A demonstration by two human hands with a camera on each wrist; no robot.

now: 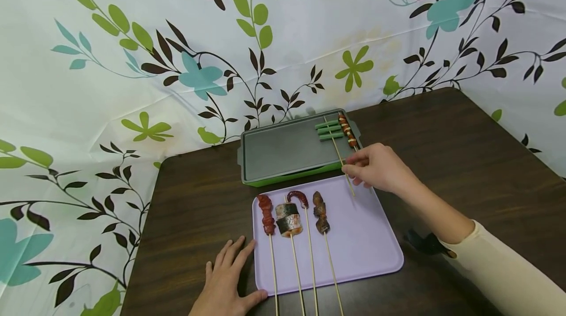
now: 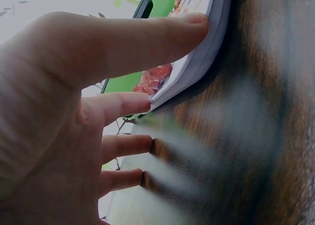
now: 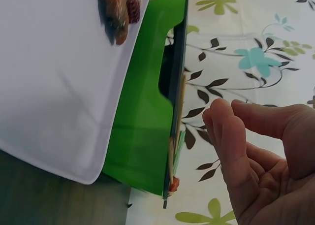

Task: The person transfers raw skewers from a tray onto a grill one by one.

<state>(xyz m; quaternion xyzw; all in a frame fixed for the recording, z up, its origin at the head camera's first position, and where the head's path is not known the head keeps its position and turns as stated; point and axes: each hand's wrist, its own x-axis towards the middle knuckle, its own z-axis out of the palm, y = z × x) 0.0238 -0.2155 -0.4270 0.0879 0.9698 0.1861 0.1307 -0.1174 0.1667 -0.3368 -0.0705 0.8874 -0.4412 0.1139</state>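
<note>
Your right hand (image 1: 376, 167) hovers w/ fingers loose, holding nothing, by the green skewer (image 1: 332, 134); nudge its stick and it rolls off the grill (image 1: 283, 151). Left hand (image 1: 230, 281) flat on table.

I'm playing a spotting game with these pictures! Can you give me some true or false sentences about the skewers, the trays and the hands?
1. Four skewers lie on the purple tray. True.
2. The left hand holds a skewer. False: it rests flat on the table, fingers touching the tray's edge.
3. The green-bean skewer is on the grill pan. True.
4. The right hand is above the near end of the pan's skewers. True.
5. The grill pan sits nearer the person than the purple tray. False: it lies behind the tray, by the curtain.
</note>
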